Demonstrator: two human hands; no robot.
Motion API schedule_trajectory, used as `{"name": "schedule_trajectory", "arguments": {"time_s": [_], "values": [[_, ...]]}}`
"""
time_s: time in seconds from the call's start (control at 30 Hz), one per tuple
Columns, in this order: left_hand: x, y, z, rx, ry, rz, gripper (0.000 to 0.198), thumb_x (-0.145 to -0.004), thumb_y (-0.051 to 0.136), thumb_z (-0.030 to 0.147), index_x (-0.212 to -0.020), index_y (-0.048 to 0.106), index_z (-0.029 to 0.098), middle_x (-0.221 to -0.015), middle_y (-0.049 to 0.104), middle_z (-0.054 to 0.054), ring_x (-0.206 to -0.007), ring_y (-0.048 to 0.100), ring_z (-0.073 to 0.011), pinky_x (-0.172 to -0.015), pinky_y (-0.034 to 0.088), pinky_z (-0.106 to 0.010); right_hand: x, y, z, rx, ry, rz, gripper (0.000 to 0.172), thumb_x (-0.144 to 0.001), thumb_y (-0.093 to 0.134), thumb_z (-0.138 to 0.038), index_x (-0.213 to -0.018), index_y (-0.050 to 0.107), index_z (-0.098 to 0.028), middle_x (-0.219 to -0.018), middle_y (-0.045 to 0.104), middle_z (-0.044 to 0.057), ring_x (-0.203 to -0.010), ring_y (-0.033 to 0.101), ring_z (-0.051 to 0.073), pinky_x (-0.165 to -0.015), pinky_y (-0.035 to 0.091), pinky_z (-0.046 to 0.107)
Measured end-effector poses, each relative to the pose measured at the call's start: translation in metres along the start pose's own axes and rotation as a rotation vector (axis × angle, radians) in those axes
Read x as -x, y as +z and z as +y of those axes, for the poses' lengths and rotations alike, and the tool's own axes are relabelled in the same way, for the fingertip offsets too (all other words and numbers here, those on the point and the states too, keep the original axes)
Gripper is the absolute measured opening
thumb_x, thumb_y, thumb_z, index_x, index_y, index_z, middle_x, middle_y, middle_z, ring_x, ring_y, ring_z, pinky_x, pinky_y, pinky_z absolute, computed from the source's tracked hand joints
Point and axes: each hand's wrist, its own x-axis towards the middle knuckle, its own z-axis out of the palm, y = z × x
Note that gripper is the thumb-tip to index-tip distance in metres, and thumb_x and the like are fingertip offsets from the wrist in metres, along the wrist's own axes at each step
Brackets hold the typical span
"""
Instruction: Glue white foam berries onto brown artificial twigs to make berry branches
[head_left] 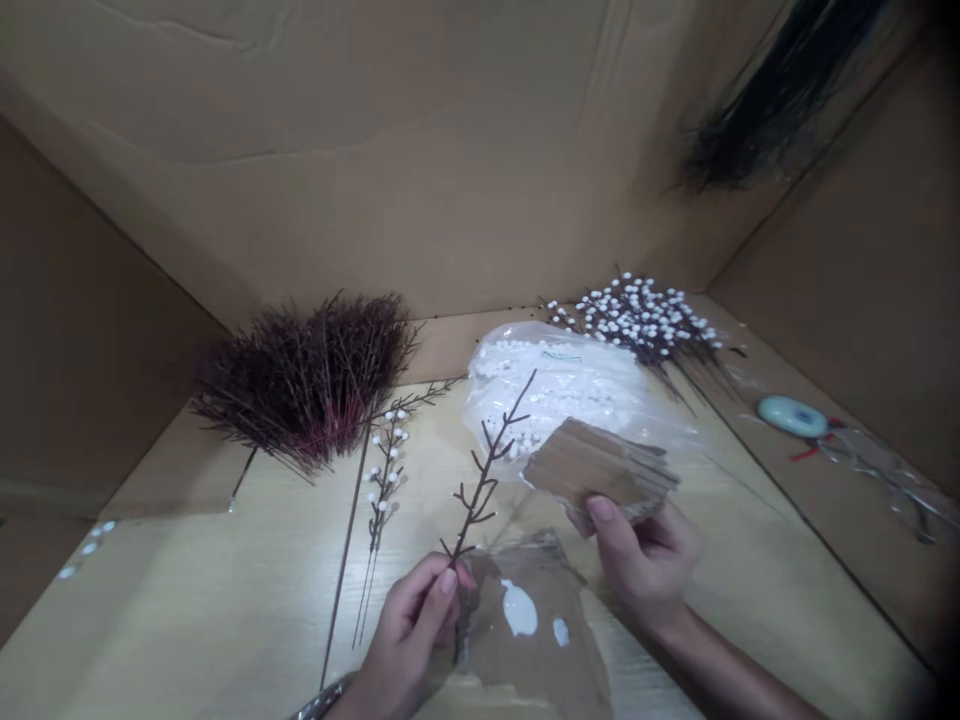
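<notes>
Pinched in my left hand (420, 618) is the lower end of a bare brown artificial twig (486, 465), its short side branches pointing up and away. My right hand (649, 565) grips a torn piece of cardboard (596, 465) by its near edge, thumb on top. Below both hands lies a flat cardboard sheet (547, 680) bearing a large and a small white blob of what looks like glue (519, 610). A twig with white berries (386, 470) rests on the table left of my left hand, near another bare twig (427, 393).
A thick bundle of dark twigs (307, 370) lies back left. Behind my hands sits a clear bag of white berries (555, 380), with finished-looking berry twigs (637, 315) beyond it. A pale blue oval object (793, 415) lies right. Cardboard walls (450, 150) surround the table; dark strands (780, 100) hang upper right.
</notes>
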Motion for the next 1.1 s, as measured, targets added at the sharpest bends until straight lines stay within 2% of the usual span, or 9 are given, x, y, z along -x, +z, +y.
{"name": "schedule_trajectory", "arguments": {"time_s": [0.13, 0.3, 0.4, 0.53, 0.63, 0.73, 1.1], "values": [[0.001, -0.002, 0.0, -0.105, 0.037, 0.011, 0.041, -0.101, 0.053, 0.054, -0.093, 0.067, 0.016, -0.062, 0.034, 0.007, -0.056, 0.03, -0.0113, -0.052, 0.025, -0.025, -0.009, -0.006, -0.009, 0.052, -0.121, -0.025, 0.034, -0.086, 0.071, -0.023, -0.059, 0.051, -0.022, -0.045, 0.046, -0.007, -0.036, 0.041, 0.009, -0.035, 0.034, 0.023], [-0.001, -0.001, 0.002, -0.197, 0.036, 0.03, 0.04, -0.101, 0.053, 0.052, -0.096, 0.068, 0.016, -0.063, 0.037, 0.006, -0.057, 0.03, -0.0116, -0.053, 0.025, -0.025, -0.028, -0.016, -0.041, 0.137, -0.356, -0.018, 0.017, -0.086, 0.071, -0.025, -0.073, 0.061, -0.025, -0.057, 0.058, -0.002, -0.046, 0.055, 0.015, -0.04, 0.046, 0.028], [-0.001, -0.001, 0.003, -0.216, 0.036, 0.024, 0.038, -0.102, 0.053, 0.051, -0.098, 0.067, 0.015, -0.063, 0.038, 0.006, -0.058, 0.032, -0.0118, -0.054, 0.026, -0.025, -0.039, -0.019, -0.057, 0.174, -0.316, -0.098, 0.029, -0.084, 0.07, -0.016, -0.064, 0.05, -0.024, -0.053, 0.05, -0.005, -0.042, 0.047, 0.011, -0.039, 0.041, 0.026], [0.0, -0.003, 0.0, -0.144, 0.038, 0.017, 0.035, -0.103, 0.051, 0.049, -0.102, 0.065, 0.016, -0.064, 0.037, 0.007, -0.057, 0.032, -0.0116, -0.053, 0.026, -0.025, -0.039, -0.017, -0.052, 0.158, -0.247, -0.083, 0.039, -0.08, 0.07, -0.011, -0.06, 0.038, -0.023, -0.051, 0.032, -0.008, -0.041, 0.028, 0.007, -0.036, 0.023, 0.025], [0.001, -0.004, -0.002, -0.108, 0.045, -0.018, 0.033, -0.103, 0.052, 0.047, -0.102, 0.065, 0.017, -0.064, 0.035, 0.007, -0.057, 0.031, -0.0114, -0.052, 0.026, -0.025, -0.031, -0.014, -0.038, 0.105, -0.17, -0.106, 0.038, -0.082, 0.07, -0.013, -0.06, 0.04, -0.022, -0.052, 0.032, -0.008, -0.042, 0.028, 0.007, -0.037, 0.02, 0.024], [-0.001, -0.003, -0.001, -0.083, 0.061, -0.032, 0.033, -0.103, 0.052, 0.047, -0.102, 0.065, 0.017, -0.063, 0.034, 0.008, -0.056, 0.029, -0.0114, -0.052, 0.025, -0.025, -0.025, -0.013, -0.031, 0.058, -0.14, -0.144, 0.035, -0.083, 0.07, -0.016, -0.06, 0.044, -0.022, -0.052, 0.036, -0.008, -0.042, 0.032, 0.008, -0.038, 0.024, 0.023], [-0.003, -0.003, 0.001, -0.045, 0.063, -0.038, 0.032, -0.103, 0.052, 0.046, -0.103, 0.066, 0.017, -0.062, 0.034, 0.008, -0.055, 0.029, -0.0113, -0.051, 0.025, -0.025, -0.007, -0.01, -0.018, 0.008, 0.021, -0.104, 0.035, -0.086, 0.071, -0.025, -0.06, 0.048, -0.022, -0.051, 0.04, -0.007, -0.044, 0.035, 0.009, -0.041, 0.031, 0.023]]}}
